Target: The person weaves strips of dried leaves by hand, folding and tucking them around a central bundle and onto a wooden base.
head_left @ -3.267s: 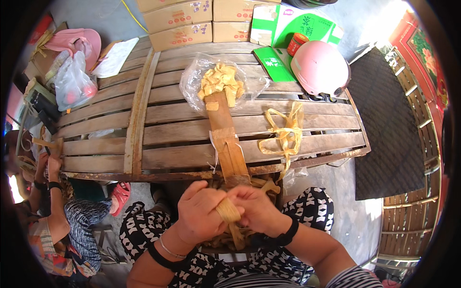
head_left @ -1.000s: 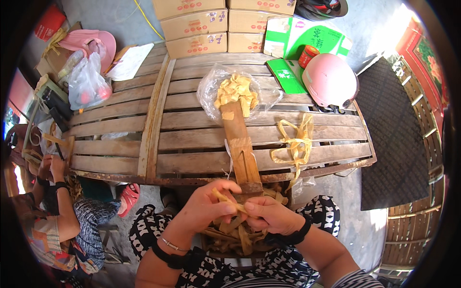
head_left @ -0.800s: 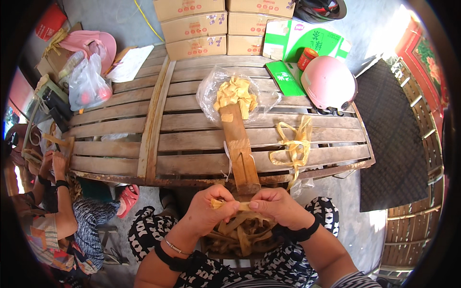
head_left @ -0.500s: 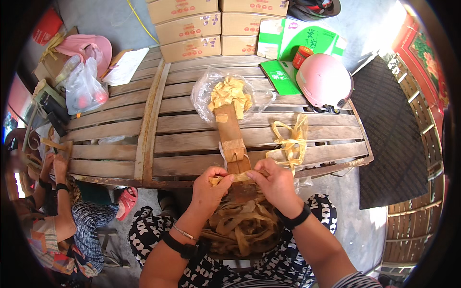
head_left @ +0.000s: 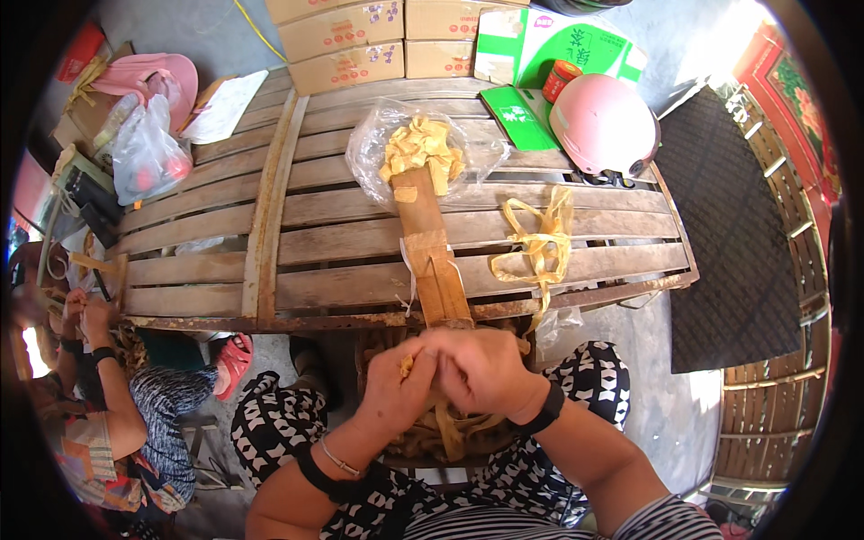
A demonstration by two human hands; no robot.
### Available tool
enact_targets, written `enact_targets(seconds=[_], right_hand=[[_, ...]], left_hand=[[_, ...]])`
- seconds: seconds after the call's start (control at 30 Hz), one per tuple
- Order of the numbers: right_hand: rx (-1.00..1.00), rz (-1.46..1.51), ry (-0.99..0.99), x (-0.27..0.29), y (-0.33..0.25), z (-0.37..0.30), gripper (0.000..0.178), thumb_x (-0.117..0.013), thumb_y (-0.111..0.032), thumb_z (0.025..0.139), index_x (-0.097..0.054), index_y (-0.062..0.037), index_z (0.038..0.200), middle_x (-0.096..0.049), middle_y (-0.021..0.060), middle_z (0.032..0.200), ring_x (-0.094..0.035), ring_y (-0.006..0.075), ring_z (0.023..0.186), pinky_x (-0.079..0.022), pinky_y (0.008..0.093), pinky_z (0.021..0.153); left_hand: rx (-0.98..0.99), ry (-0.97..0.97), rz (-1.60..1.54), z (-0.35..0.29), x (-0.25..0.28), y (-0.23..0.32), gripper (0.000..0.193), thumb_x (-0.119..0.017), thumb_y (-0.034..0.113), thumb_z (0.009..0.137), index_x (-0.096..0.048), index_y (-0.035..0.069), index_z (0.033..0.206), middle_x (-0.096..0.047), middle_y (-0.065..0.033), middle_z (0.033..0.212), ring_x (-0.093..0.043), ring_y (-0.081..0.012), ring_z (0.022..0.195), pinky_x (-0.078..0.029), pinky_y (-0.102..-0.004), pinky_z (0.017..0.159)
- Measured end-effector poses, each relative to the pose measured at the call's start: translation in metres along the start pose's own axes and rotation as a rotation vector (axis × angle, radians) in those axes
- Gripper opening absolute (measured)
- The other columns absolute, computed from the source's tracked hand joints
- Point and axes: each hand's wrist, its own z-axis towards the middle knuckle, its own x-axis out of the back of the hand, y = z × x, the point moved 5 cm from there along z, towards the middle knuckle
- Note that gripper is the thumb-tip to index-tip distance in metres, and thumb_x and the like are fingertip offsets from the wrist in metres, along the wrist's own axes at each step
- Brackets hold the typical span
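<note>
Above my lap, at the near end of a wooden board, my two hands meet. My left hand is closed on a soft tan strip, a bit of which shows beside the thumb. Curled against its fingertips, my right hand is closed too and somewhat blurred; what it grips is mostly hidden, seemingly the same strip. Below them lies a heap of long tan strips in a container between my knees. At the board's far end sit folded yellowish pieces on a clear plastic bag.
The slatted table holds a yellow plastic bag, a pink helmet, a red can and a green box. Cartons stand behind. At left are a white bag and a co-worker's hands.
My hands have drawn closer together and nearer to me, the right now pressed over the left's fingertips. The board's near part is less covered. The whole view has shifted slightly.
</note>
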Motion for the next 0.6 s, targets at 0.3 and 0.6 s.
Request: enact_targets(seconds=[0.3,0.6], right_hand=[[-0.222,0.584,-0.249,0.015,-0.001,0.000,0.016,-0.059,-0.012,0.093,-0.069,0.0007,0.095,-0.069,0.0117,0.079,-0.067,0.0222,0.066,-0.051,0.0277,0.061],[-0.890,0.797,-0.338,-0.012,0.012,-0.022,0.021,-0.060,-0.017,0.096,-0.063,-0.0027,0.081,-0.056,0.0042,0.063,-0.048,0.0102,0.052,-0.036,0.0254,0.045]], left_hand=[[0.543,-0.943,-0.414,-0.042,-0.033,0.001,0.021,-0.065,0.015,0.089,-0.069,0.002,0.105,-0.066,-0.0010,0.086,-0.060,-0.0086,0.087,-0.049,-0.0265,0.078],[-0.354,-0.311,0.595,-0.004,0.013,0.039,0.042,-0.078,0.019,0.075,-0.070,0.014,0.116,-0.062,-0.0062,0.081,-0.060,-0.0228,0.068,-0.049,-0.0291,0.060]])
